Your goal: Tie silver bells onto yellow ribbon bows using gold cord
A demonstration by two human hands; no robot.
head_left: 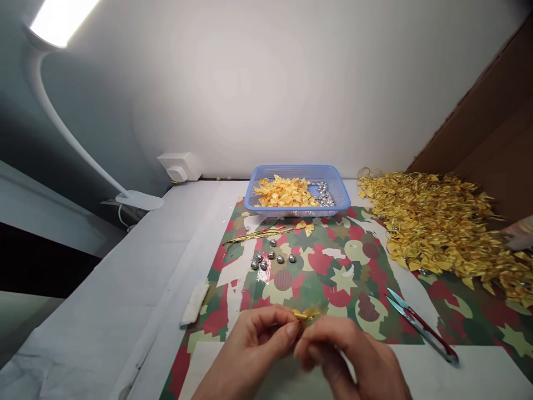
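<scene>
Low in the middle of the view, my left hand [262, 339] pinches a small yellow fabric petal piece [306, 314] between thumb and forefinger. My right hand [353, 350] is right beside it, fingers curled together and slightly blurred; whatever they grip is hidden. Beyond the hands, several small silver bells [272, 255] lie loose on the patterned mat [316, 278]. Behind them sit a bundle of thin gold cords [258, 235] and a few loose yellow petals [307, 228].
A blue plastic basket [297, 210] by the wall holds yellow petals [287, 193] and silver bells. Finished-looking yellow pieces [441, 222] are heaped at right, against cardboard. Red-handled scissors [428, 333] lie right of my hands. A folded white cloth [195, 304] and lamp [139, 200] are left.
</scene>
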